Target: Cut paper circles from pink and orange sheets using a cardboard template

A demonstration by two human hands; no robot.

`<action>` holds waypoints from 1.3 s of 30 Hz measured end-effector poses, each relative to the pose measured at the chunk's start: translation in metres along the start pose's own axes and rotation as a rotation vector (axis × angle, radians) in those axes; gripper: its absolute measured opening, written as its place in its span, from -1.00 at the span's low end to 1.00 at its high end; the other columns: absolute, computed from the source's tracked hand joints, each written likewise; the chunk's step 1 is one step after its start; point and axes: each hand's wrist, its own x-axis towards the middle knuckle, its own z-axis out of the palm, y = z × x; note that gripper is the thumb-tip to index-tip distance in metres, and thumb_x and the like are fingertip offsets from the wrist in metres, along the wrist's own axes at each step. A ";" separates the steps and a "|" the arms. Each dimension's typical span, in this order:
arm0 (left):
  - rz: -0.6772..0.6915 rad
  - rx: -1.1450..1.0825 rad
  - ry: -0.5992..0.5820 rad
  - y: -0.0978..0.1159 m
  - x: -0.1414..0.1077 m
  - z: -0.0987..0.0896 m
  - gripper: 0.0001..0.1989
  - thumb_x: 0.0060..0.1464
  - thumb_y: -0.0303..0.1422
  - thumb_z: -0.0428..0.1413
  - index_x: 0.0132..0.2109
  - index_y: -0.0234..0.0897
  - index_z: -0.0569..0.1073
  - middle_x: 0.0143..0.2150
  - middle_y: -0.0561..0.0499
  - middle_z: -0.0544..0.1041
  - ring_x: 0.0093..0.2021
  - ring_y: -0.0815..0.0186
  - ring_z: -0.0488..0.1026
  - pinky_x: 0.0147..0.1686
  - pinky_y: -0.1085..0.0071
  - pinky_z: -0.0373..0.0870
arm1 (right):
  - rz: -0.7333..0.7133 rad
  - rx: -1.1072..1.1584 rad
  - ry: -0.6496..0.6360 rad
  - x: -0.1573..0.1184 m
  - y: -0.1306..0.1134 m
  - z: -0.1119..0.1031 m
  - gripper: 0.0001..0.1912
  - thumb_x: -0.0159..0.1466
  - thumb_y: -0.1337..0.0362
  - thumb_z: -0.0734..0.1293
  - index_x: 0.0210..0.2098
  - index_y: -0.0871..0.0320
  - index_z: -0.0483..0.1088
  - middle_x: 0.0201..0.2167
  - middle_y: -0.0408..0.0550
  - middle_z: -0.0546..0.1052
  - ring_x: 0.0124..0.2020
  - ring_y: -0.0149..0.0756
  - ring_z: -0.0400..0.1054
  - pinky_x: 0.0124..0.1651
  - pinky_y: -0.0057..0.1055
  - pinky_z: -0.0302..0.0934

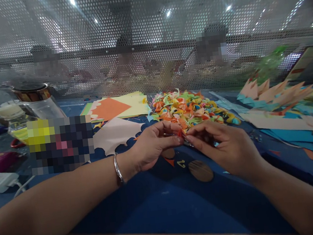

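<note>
Between the fingertips of both hands is a small red-orange paper piece (180, 133), largely covered by the fingers. My left hand (155, 144), with a silver bangle on its wrist, pinches it from the left. From the right, my right hand (218, 142) closes thumb and forefinger on the same piece. Just beyond the hands lies a heap of small folded paper pieces (186, 108) in orange, yellow, green and pink. Below the hands a brown round disc (201, 171) rests on the blue table (161, 211), near a small orange paper scrap (170, 162).
Pale scalloped paper (116, 135) and a stack of coloured sheets (138, 104) lie left of the heap. At far left stand a lidded jar (34, 97) and a bottle of yellow liquid (14, 120), with a white charger (0, 182). Pointed paper strips (275, 92) lie right. Perforated metal panel (146, 24) behind.
</note>
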 end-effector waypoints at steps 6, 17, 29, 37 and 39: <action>0.004 -0.001 -0.014 0.002 0.002 -0.003 -0.66 -0.15 -0.50 0.48 -0.21 -0.34 0.57 -0.25 0.03 0.60 -0.24 0.40 0.53 -0.06 0.36 0.40 | 0.062 0.040 -0.047 0.001 0.000 0.000 -0.84 0.44 0.17 0.38 -0.26 0.06 0.55 -0.46 -0.14 0.58 -0.51 -0.38 0.41 -0.47 -0.47 0.31; -0.017 0.003 -0.033 0.005 0.003 -0.005 -0.74 -0.12 -0.54 0.42 -0.22 -0.35 0.61 -0.26 0.03 0.61 -0.25 0.42 0.53 -0.05 0.39 0.41 | 0.113 0.116 -0.081 0.002 0.001 -0.001 -0.76 0.45 0.09 0.38 -0.27 0.07 0.58 -0.41 -0.09 0.65 -0.46 -0.34 0.50 -0.40 -0.47 0.40; -0.034 -0.036 -0.047 0.002 0.005 -0.008 -0.75 -0.08 -0.55 0.42 -0.22 -0.34 0.61 -0.25 0.02 0.63 -0.24 0.43 0.56 0.01 0.37 0.43 | 0.142 0.128 -0.090 0.002 0.002 0.000 -0.74 0.43 0.03 0.40 -0.27 0.06 0.57 -0.43 -0.10 0.63 -0.50 -0.36 0.47 -0.46 -0.47 0.36; -0.018 -0.063 -0.018 0.001 0.005 -0.003 -0.68 -0.17 -0.40 0.54 -0.29 -0.35 0.60 -0.30 0.06 0.61 -0.27 0.42 0.55 -0.02 0.35 0.44 | 0.111 0.112 -0.096 0.001 0.003 0.001 -0.78 0.42 0.09 0.39 -0.26 0.06 0.58 -0.43 -0.10 0.62 -0.52 -0.37 0.41 -0.48 -0.46 0.32; -0.009 -0.040 0.004 0.000 0.004 -0.002 -0.63 -0.22 -0.34 0.57 -0.31 -0.35 0.59 -0.32 0.08 0.59 -0.28 0.43 0.53 -0.07 0.37 0.42 | 0.108 0.098 -0.107 0.000 0.004 0.002 -0.78 0.43 0.09 0.38 -0.24 0.06 0.58 -0.42 -0.09 0.63 -0.52 -0.36 0.42 -0.49 -0.44 0.31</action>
